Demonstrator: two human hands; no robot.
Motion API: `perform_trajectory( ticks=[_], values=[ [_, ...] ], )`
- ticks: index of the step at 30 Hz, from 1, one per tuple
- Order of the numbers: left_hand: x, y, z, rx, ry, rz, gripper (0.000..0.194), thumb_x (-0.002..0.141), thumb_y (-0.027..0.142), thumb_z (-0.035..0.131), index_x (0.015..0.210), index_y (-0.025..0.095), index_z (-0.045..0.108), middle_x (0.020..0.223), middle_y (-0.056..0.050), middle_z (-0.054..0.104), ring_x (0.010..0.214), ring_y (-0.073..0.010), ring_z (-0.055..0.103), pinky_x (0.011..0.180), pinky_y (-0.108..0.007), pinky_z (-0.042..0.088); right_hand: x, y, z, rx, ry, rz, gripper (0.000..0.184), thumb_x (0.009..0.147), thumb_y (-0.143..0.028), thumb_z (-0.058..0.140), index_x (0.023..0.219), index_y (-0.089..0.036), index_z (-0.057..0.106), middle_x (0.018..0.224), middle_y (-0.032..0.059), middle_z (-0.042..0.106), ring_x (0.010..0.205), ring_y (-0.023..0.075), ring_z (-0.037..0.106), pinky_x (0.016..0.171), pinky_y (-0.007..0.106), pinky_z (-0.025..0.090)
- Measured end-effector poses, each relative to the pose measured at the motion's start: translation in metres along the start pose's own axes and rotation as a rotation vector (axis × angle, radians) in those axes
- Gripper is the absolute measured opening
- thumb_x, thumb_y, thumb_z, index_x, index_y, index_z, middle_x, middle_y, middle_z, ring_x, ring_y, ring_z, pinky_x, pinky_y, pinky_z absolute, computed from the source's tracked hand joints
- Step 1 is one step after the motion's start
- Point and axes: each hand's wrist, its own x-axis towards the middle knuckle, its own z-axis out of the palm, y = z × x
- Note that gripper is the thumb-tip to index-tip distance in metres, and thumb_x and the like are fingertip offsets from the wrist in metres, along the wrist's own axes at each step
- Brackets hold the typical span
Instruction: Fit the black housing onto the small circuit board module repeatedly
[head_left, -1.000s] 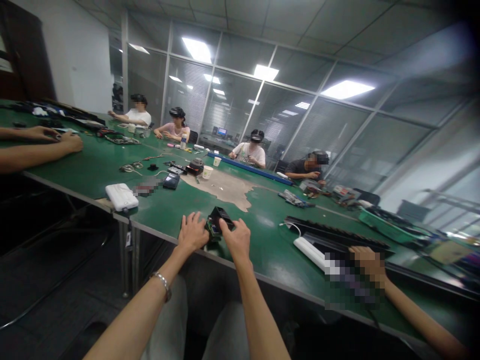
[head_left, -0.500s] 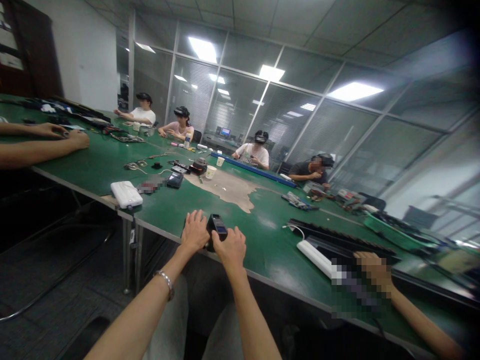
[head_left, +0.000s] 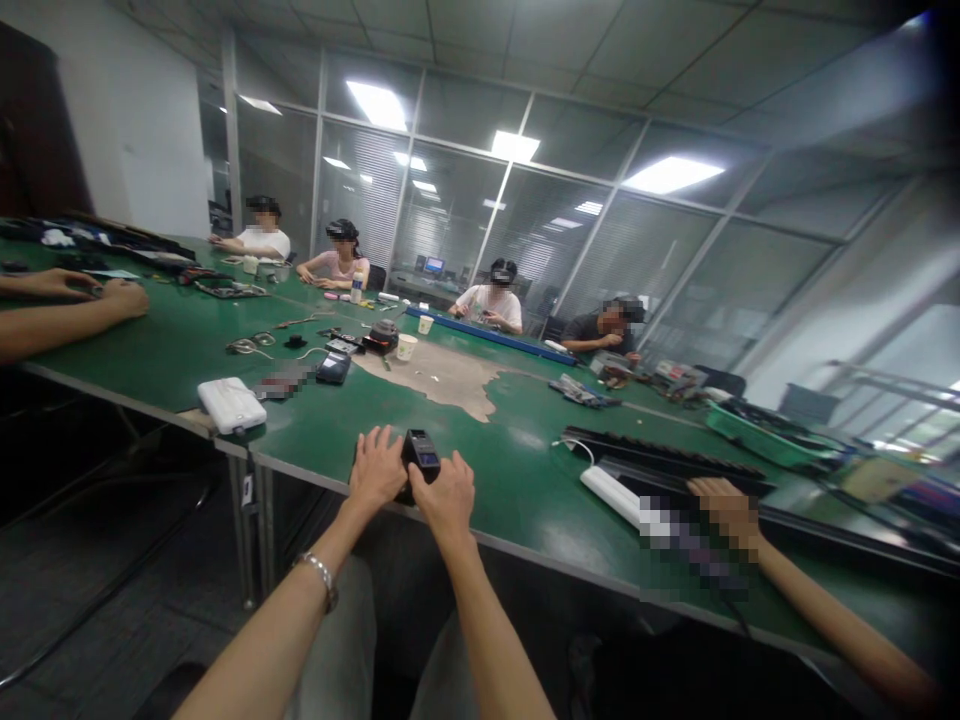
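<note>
Both of my hands hold a small black device point(head_left: 418, 450) just above the near edge of the green table point(head_left: 315, 430). My left hand point(head_left: 377, 468) grips its left side, with a metal bracelet on that wrist. My right hand point(head_left: 445, 497) wraps its right side and lower part. The device has a small blue-lit face turned up. Its underside is hidden by my fingers.
A white box point(head_left: 231, 404) lies left of my hands near the table edge. A co-worker's hand point(head_left: 721, 508) rests to my right by a white strip point(head_left: 609, 492) and a black tray point(head_left: 660, 462). Other people sit along the far side. A paper cup point(head_left: 406, 346) and small parts lie mid-table.
The device, tilted with a green part showing a second ago, now sits more upright between my hands. My hands have closed in around it. The head view has shifted slightly.
</note>
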Motion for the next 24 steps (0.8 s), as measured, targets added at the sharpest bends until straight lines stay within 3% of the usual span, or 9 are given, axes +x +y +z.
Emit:
perform_trajectory(
  ticks=[10, 16, 24],
  values=[
    [0.000, 0.001, -0.002, 0.010, -0.007, -0.002, 0.040, 0.091, 0.032, 0.044, 0.127, 0.024, 0.061, 0.150, -0.008, 0.044, 0.142, -0.0285, 0.030, 0.119, -0.052, 0.018, 0.029, -0.003, -0.023, 0.050, 0.124, -0.056, 0.047, 0.084, -0.055, 0.056, 0.099, -0.012, 0.068, 0.131, 0.0228, 0.057, 0.126, 0.0317, 0.049, 0.103, 0.040, 0.036],
    [0.000, 0.002, -0.002, 0.016, 0.001, -0.009, 0.041, 0.090, 0.028, 0.045, 0.127, 0.025, 0.061, 0.150, -0.008, 0.045, 0.142, -0.0283, 0.031, 0.118, -0.053, 0.017, 0.041, 0.022, -0.027, 0.008, 0.136, -0.020, 0.045, 0.085, -0.056, 0.053, 0.093, -0.014, 0.068, 0.118, 0.0209, 0.063, 0.116, 0.0314, 0.055, 0.096, 0.038, 0.040],
    [0.000, 0.002, -0.002, 0.021, -0.005, -0.011, 0.038, 0.090, 0.029, 0.045, 0.125, 0.025, 0.061, 0.150, -0.007, 0.044, 0.142, -0.0286, 0.030, 0.118, -0.053, 0.017, 0.027, 0.051, -0.013, -0.026, 0.093, 0.016, 0.044, 0.084, -0.055, 0.054, 0.091, -0.015, 0.069, 0.106, 0.0207, 0.067, 0.106, 0.0329, 0.059, 0.089, 0.039, 0.042]
  ],
)
